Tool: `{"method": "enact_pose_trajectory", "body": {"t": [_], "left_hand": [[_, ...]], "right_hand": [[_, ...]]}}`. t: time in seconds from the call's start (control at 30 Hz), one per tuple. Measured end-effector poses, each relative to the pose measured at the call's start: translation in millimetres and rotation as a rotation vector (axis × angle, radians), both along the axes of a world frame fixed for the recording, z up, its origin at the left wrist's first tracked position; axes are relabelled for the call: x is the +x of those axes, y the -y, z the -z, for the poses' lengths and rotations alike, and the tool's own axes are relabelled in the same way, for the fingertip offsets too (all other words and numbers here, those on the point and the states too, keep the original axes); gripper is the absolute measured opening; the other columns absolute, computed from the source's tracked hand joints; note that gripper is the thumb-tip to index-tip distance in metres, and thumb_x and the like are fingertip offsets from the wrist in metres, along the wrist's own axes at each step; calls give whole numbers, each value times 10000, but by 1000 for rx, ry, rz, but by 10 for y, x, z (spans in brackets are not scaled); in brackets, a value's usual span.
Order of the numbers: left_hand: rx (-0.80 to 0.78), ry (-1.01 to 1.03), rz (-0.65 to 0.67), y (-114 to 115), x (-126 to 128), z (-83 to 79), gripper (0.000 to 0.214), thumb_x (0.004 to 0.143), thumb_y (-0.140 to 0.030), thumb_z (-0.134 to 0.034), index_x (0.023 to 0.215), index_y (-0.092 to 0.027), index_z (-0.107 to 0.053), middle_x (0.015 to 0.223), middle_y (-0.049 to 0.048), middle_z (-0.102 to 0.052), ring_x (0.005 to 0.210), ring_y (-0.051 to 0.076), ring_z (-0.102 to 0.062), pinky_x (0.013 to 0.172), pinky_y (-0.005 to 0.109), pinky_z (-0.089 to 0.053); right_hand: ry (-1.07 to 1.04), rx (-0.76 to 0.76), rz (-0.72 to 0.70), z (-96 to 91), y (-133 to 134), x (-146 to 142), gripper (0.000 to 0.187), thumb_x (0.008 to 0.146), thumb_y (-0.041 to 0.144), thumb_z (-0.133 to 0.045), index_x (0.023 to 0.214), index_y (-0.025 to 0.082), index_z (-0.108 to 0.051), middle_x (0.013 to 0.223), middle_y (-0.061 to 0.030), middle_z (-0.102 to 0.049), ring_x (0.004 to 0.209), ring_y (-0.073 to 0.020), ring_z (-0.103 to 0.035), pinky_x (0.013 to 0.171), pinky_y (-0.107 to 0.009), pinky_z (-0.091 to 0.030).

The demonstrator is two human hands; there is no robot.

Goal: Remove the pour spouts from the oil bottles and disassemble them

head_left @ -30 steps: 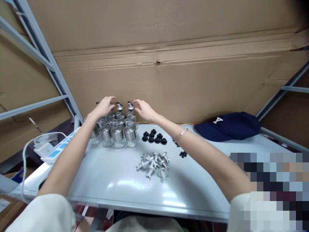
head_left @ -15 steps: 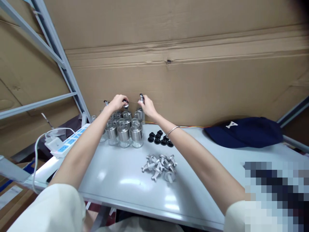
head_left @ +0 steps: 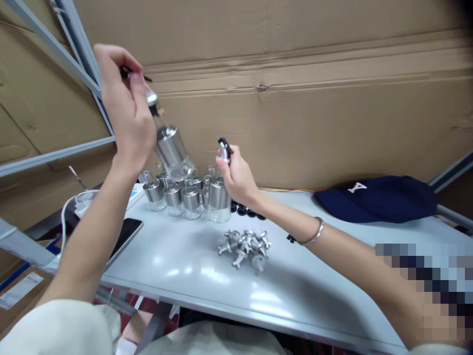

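Raised at the upper left, my left hand point(head_left: 127, 106) grips the black-and-silver spray top of a glass bottle with a metal sleeve point(head_left: 173, 148). That bottle hangs tilted and is slightly blurred. My right hand point(head_left: 238, 172) is closed round the spray top of a second sleeved bottle point(head_left: 219, 196), held nearly upright just in front of the cardboard. Whether its base touches the table is hard to tell. Several more sleeved glass bottles point(head_left: 173, 201) without spray tops stand behind and beside them. A heap of silver-and-white stemmed parts point(head_left: 246, 246) lies nearer me.
Small black caps point(head_left: 251, 213) sit partly behind my right forearm. A navy cap point(head_left: 380, 199) lies at the right. A phone point(head_left: 125, 239) and a white power strip point(head_left: 136, 193) are at the left. Cardboard point(head_left: 295, 123) backs the table point(head_left: 177, 276); a metal frame point(head_left: 55, 157) stands left.
My left hand has lifted a bottle up and to the left, towards me. My right hand has brought its bottle forward from the back of the group. The phone has come into view.
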State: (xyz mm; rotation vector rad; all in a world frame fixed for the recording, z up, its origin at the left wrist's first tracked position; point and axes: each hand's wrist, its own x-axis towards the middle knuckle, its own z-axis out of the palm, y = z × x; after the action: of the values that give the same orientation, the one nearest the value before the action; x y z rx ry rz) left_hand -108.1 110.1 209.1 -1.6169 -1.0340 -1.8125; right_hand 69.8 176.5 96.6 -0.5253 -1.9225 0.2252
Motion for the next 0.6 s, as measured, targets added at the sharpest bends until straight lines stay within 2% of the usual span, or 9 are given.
{"method": "enact_pose_trajectory", "body": {"t": [0.07,0.13,0.23,0.3,0.4,0.6], "left_hand": [[-53,-13,79,128,45,259,101,941,-356,-399,968,-272,-448,889,16,-468,632,112,-518,459,247,-438],[-168,-21,94,145,45,567,155,937,-381,-405,962,-231,-437,815,7,-449,589,96,-501,453,227,-416],[-246,-23,11,12,-8,1012,171,956,-364,-342,940,-214,-423,755,0,-450,610,102,-484,553,243,-429],[-242,-64,-16,-120,-52,1239,179,960,-356,-311,921,-213,-412,772,3,-439,628,107,-478,601,259,-431],[-255,-74,-14,-287,-98,1445,166,967,-326,-273,929,-218,-394,766,-1,-428,634,112,-474,636,267,-427],[-218,-152,31,-481,-101,1626,134,965,-267,-264,932,-224,-387,808,9,-423,673,121,-476,659,265,-429]], "right_hand": [[30,-67,-21,173,31,-56,399,915,518,-263,1092,194,-415,924,-85,-617,748,-197,-603,700,-347,-466],[62,-104,-45,320,15,-116,432,912,532,-249,1086,172,-412,935,-104,-612,757,-202,-598,710,-349,-462],[95,-91,-63,485,-42,-194,500,912,561,-189,1081,148,-412,933,-126,-601,764,-213,-586,721,-360,-456],[113,-50,-68,567,-78,-233,550,906,586,-148,1070,140,-424,918,-130,-596,776,-219,-577,747,-370,-451],[130,5,-66,661,-125,-278,596,899,601,-114,1059,134,-447,924,-136,-592,819,-225,-565,811,-389,-436],[117,58,-56,750,-263,-361,584,909,577,-153,1097,136,-486,997,-146,-580,960,-242,-507,889,-417,-422]]}}
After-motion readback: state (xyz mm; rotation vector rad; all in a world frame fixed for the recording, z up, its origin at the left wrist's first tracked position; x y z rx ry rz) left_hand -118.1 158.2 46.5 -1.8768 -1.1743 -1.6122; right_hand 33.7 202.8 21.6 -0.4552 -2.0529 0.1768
